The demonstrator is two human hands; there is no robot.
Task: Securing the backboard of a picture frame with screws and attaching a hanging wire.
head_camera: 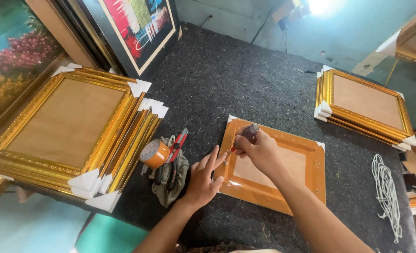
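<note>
An orange rectangular wooden picture frame (283, 180) lies face down on dark felt. The right hand (259, 150) grips a small dark-handled screwdriver (250, 133) at the frame's left edge. The left hand (203, 180) rests there too, fingers spread, holding nothing.

Both bare forearms enter from the bottom edge of the frame and converge toward the centre. The left hand (202, 180) lies palm down, fingers stretched out and slightly spread, their tips pointing toward the upper right. The right hand (259, 151) sits just above and to the right of it, knuckles up, wrist bent, fingers curled into a tight pinching grip close to the left fingertips.
</note>
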